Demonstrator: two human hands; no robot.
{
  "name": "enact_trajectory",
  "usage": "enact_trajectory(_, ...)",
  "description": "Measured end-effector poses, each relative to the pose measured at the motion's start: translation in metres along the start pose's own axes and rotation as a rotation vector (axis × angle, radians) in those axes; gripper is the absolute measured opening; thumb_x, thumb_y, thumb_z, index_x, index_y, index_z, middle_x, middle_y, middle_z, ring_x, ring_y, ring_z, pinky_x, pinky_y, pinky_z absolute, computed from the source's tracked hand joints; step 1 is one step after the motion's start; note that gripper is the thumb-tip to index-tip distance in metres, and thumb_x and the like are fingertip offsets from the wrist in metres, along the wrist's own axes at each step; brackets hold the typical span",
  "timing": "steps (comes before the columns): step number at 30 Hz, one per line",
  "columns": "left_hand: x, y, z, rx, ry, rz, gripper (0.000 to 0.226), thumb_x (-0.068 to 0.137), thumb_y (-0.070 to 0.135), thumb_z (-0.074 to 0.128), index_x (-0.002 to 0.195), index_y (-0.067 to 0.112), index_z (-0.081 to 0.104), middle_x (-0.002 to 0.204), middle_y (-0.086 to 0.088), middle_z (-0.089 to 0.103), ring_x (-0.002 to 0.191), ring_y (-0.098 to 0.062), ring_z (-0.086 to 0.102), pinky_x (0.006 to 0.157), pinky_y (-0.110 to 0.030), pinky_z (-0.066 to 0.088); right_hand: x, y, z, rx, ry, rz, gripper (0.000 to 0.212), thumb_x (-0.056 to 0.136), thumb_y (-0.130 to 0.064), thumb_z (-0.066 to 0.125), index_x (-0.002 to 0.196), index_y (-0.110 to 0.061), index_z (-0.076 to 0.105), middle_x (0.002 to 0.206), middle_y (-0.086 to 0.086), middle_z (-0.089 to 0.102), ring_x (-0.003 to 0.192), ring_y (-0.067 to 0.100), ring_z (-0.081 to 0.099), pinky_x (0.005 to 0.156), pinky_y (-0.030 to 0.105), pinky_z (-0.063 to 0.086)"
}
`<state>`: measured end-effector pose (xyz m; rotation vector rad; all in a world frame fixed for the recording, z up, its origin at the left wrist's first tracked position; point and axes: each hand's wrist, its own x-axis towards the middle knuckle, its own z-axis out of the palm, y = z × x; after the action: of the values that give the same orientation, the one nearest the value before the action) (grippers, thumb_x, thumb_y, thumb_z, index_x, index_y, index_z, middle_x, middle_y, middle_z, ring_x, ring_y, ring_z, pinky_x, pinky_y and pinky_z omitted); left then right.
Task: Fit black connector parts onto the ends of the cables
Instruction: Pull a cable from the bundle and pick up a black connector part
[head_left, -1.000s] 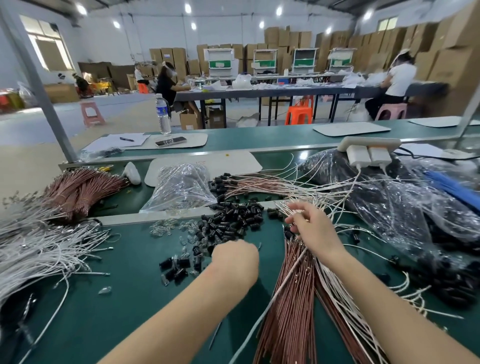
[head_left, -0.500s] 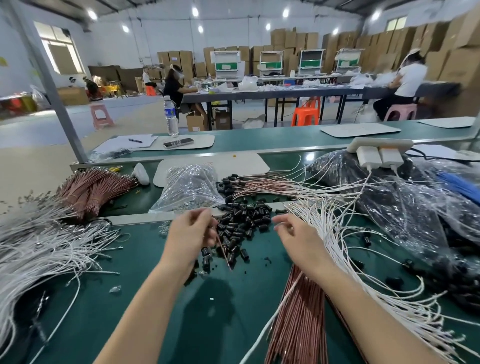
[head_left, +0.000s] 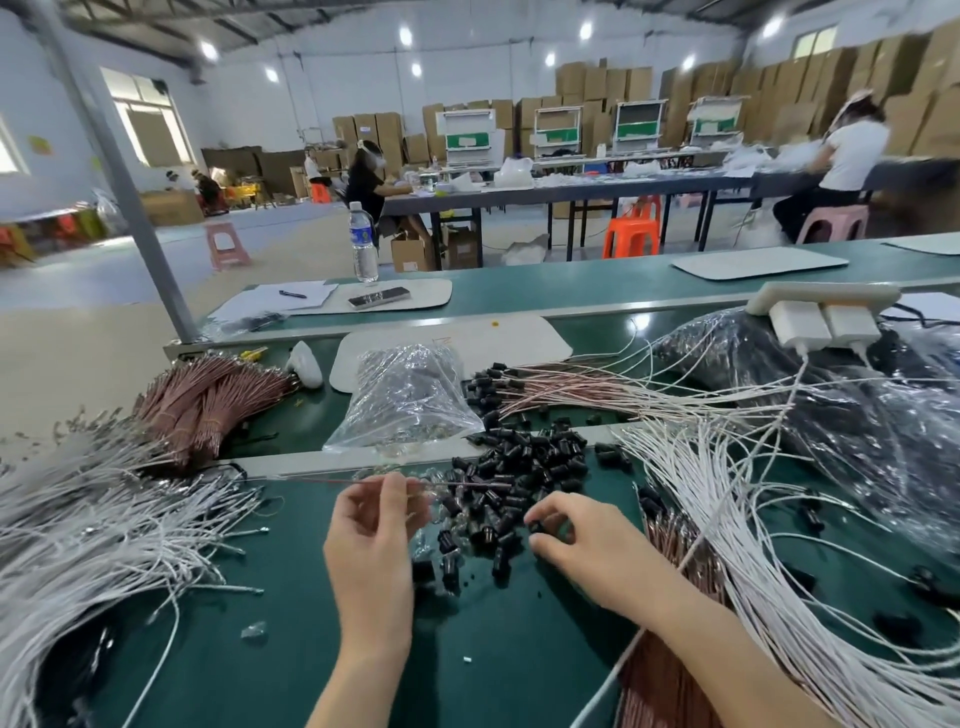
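**Worker Holds Cable Level Over Pile of Black Connectors**

A green workbench fills the foreground of a warehouse hall, with stacked cardboard boxes along the far wall and seated workers at long tables behind. A large mass of white cables spreads across the bench's left side, and another fan of white cables sweeps down the right, lying over a bundle of copper-coloured cables that runs toward the camera. A further copper-coloured bundle rests at far left. Dark plastic bags on the right hold contents too obscured to identify. A clear plastic bag sits behind the work area, its small contents indistinct. Loose black connector parts lie heaped at bench centre, between the two hands. The left hand pinches a single thin cable between thumb and fingertips; the cable's long axis runs nearly horizontal, left to right, its right end pointing over the connector pile. The right hand curls over the pile's near edge, thumb and fingers closed around one black connector, close to the bench surface.
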<state>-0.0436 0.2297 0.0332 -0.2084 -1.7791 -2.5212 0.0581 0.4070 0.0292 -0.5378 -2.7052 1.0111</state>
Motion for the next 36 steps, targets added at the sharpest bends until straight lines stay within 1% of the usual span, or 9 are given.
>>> enact_trajectory(1,-0.003,0.001,0.002,0.022,-0.022,0.034,0.013,0.095,0.028,0.065,0.097,0.016,0.067,0.089,-0.008,0.076,0.081,-0.022,0.073,0.073,-0.029,0.060,0.001,0.002,0.001,0.127,0.038,0.016,0.008,0.094,-0.037,0.068,0.101,-0.040,0.064,0.095,-0.016,0.068,0.082,-0.002,0.064,0.070,0.013,0.048)
enact_trajectory(3,-0.010,0.003,0.005,0.024,-0.074,0.063,0.008,0.091,0.033,0.066,0.087,0.026,0.069,0.088,-0.008,0.075,0.078,-0.019,0.072,0.069,-0.031,0.061,0.000,0.008,0.001,0.459,0.107,0.069,0.014,0.091,-0.033,0.074,0.103,-0.033,0.067,0.095,-0.008,0.074,0.087,0.000,0.069,0.075,0.014,0.052)
enact_trajectory(5,-0.014,0.004,0.007,0.004,-0.122,0.049,0.007,0.089,0.033,0.066,0.084,0.030,0.070,0.090,-0.008,0.075,0.078,-0.019,0.072,0.064,-0.030,0.061,-0.002,0.013,-0.004,0.864,0.131,0.108,0.029,0.086,-0.027,0.076,0.112,-0.017,0.065,0.102,0.005,0.077,0.097,0.016,0.073,0.081,0.023,0.058)
enact_trajectory(7,-0.016,0.002,0.009,-0.036,-0.141,0.001,0.006,0.087,0.033,0.067,0.084,0.030,0.072,0.093,-0.009,0.077,0.080,-0.020,0.073,0.063,-0.029,0.061,-0.003,0.017,-0.010,1.283,0.148,0.130,0.036,0.084,-0.016,0.071,0.116,-0.005,0.059,0.109,0.016,0.075,0.099,0.027,0.074,0.078,0.025,0.060)
enact_trajectory(10,-0.018,0.002,0.013,-0.115,-0.146,-0.075,0.006,0.083,0.029,0.070,0.086,0.025,0.073,0.096,-0.013,0.077,0.082,-0.022,0.075,0.063,-0.027,0.060,-0.007,0.015,-0.010,1.565,0.153,0.165,0.030,0.084,-0.009,0.066,0.112,-0.004,0.054,0.116,0.022,0.072,0.096,0.028,0.075,0.074,0.026,0.061)
enact_trajectory(13,-0.021,-0.001,0.016,-0.115,-0.158,-0.106,0.010,0.083,0.027,0.072,0.090,0.019,0.072,0.097,-0.013,0.077,0.082,-0.023,0.075,0.064,-0.025,0.059,-0.010,0.007,-0.003,1.569,0.091,0.190,0.030,0.083,-0.008,0.065,0.110,-0.007,0.052,0.116,0.022,0.072,0.092,0.026,0.075,0.073,0.027,0.062)
enact_trajectory(18,-0.023,-0.004,0.017,-0.050,-0.160,-0.046,0.024,0.085,0.030,0.070,0.099,0.010,0.068,0.095,-0.009,0.077,0.080,-0.020,0.073,0.064,-0.024,0.059,-0.013,0.002,-0.004,1.621,0.056,0.191,0.034,0.084,-0.008,0.063,0.117,-0.004,0.055,0.117,0.021,0.072,0.089,0.025,0.075,0.071,0.027,0.062)
enact_trajectory(30,-0.019,-0.004,0.012,-0.033,-0.122,0.020,0.027,0.086,0.031,0.067,0.101,0.008,0.067,0.093,-0.005,0.077,0.078,-0.016,0.073,0.063,-0.026,0.060,-0.015,0.005,-0.008,1.605,0.034,0.178,0.035,0.084,-0.005,0.066,0.118,-0.001,0.063,0.121,0.021,0.071,0.102,0.027,0.074,0.076,0.026,0.061)
enact_trajectory(36,-0.022,-0.005,0.014,-0.037,-0.149,0.003,0.023,0.087,0.029,0.068,0.099,0.010,0.068,0.093,-0.006,0.077,0.077,-0.017,0.072,0.061,-0.025,0.058,-0.016,-0.002,-0.006,1.573,0.042,0.175,0.033,0.081,-0.005,0.067,0.114,-0.001,0.065,0.119,0.021,0.072,0.096,0.025,0.075,0.074,0.025,0.061)
